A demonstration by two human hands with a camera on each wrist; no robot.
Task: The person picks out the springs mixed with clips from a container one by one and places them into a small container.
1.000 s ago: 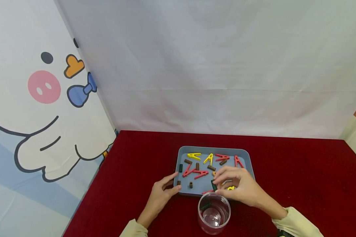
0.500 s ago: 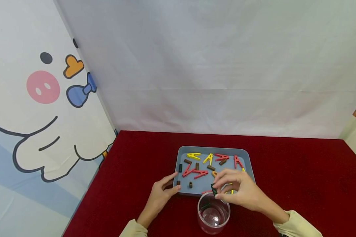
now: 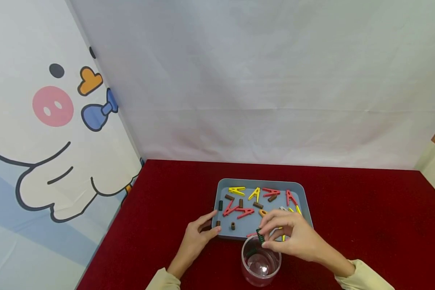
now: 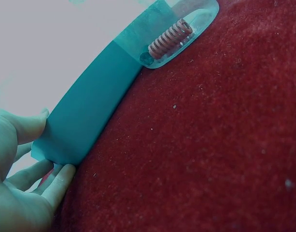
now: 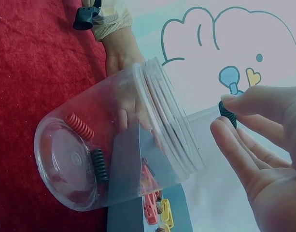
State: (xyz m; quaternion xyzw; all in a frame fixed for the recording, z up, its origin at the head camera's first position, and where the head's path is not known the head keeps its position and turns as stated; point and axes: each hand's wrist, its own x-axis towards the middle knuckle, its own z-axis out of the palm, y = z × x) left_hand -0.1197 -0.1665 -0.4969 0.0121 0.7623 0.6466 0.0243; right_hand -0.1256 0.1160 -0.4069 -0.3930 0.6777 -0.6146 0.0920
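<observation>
In the head view my right hand [image 3: 295, 235] pinches a dark green coil spring [image 3: 260, 236] between thumb and fingertips, above the rim of a clear plastic jar [image 3: 259, 278]. The right wrist view shows the same spring [image 5: 228, 114], outside the jar's mouth. Inside the jar lie a reddish-brown spring [image 5: 80, 126] and a dark green spring [image 5: 99, 165]. My left hand [image 3: 195, 240] holds the near left corner of a blue-grey tray [image 3: 247, 228], thumb at the rim and fingers at the outer side, as the left wrist view shows.
Brown springs [image 3: 258, 205], a dark green spring [image 3: 220, 206], red clips [image 3: 245, 212] and yellow clips [image 3: 237, 191] are scattered in the tray. A red cloth [image 3: 362, 217] covers the table. A pale curtain [image 3: 261, 80] hangs behind, with a cartoon-printed sheet [image 3: 18, 121] at left.
My right hand has moved slightly nearer, bringing the green spring from the tray's near edge to over the jar's rim. The left hand, tray and jar have stayed in place.
</observation>
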